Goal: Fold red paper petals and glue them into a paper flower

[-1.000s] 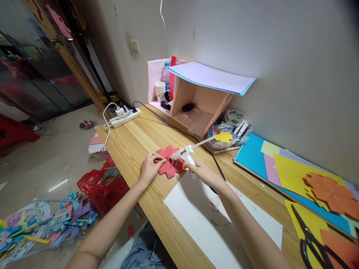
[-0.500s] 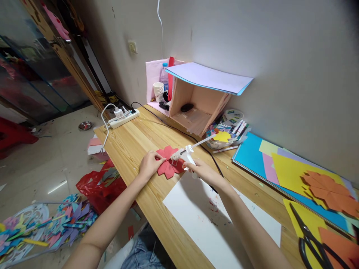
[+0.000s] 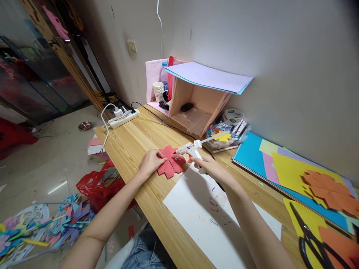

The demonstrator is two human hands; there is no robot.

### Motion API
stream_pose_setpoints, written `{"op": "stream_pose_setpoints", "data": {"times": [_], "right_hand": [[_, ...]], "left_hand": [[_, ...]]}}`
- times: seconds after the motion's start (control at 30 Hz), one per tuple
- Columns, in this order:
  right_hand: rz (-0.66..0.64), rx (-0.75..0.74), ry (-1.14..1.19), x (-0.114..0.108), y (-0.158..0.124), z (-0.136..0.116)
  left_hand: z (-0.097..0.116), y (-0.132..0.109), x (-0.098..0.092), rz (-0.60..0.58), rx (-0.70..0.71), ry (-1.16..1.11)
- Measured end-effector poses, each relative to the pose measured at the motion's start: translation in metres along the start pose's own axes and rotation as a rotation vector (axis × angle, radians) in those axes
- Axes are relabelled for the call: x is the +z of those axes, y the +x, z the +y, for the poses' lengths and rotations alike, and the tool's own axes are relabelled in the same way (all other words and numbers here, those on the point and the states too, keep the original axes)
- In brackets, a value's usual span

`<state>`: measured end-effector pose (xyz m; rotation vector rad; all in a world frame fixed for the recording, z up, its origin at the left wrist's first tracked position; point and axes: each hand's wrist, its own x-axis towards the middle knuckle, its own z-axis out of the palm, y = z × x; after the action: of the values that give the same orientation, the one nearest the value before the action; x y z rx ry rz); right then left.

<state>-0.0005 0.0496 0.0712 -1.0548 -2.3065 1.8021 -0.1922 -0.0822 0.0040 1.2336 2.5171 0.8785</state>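
A red paper flower (image 3: 169, 169) lies on the wooden desk, its petals creased. My left hand (image 3: 152, 161) holds the flower's left edge, thumb over the paper and the other fingers curled. In my right hand (image 3: 209, 169) is a white hot glue gun (image 3: 193, 149), gripped by its handle with a finger at the orange trigger. Its nozzle points left, close over the middle of the flower; I cannot tell whether it touches. A long glue stick (image 3: 215, 137) juts from the back of the gun. Whether fresh glue is on the paper is too small to tell.
White paper (image 3: 190, 220) with coloured marks lies under my right forearm. Black scissors (image 3: 310, 237) and an orange paper flower (image 3: 325, 190) are at the right, beside coloured sheets (image 3: 249, 153). A pink open box (image 3: 193, 95) and a power strip (image 3: 123, 118) stand at the back.
The glue gun and my right hand have shifted right and slightly down in view, uncovering more of the flower's centre. My left hand stays at the flower's edge.
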Motion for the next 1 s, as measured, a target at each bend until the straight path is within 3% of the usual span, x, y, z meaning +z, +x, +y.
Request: {"op": "stream_pose_setpoints", "data": {"times": [0.17, 0.27, 0.53, 0.77, 0.9, 1.0], "right_hand": [[0.065, 0.038, 0.005, -0.005, -0.001, -0.004], [0.062, 0.035, 0.005, -0.006, -0.003, -0.008], [0.079, 0.032, 0.037, -0.008, -0.008, -0.015], [0.069, 0.012, 0.048, -0.007, -0.007, -0.013], [0.080, 0.009, 0.049, -0.007, -0.009, -0.015], [0.097, 0.013, 0.036, -0.007, -0.010, -0.016]], "left_hand": [[-0.004, 0.015, -0.004, 0.056, 0.145, 0.014], [-0.008, 0.023, -0.006, -0.022, 0.178, 0.045], [-0.006, 0.012, -0.010, -0.007, -0.001, 0.084], [0.003, -0.010, -0.008, 0.001, -0.034, 0.125], [0.011, -0.013, -0.012, 0.068, 0.208, 0.224], [0.015, -0.007, -0.016, -0.030, 0.470, 0.262]]}}
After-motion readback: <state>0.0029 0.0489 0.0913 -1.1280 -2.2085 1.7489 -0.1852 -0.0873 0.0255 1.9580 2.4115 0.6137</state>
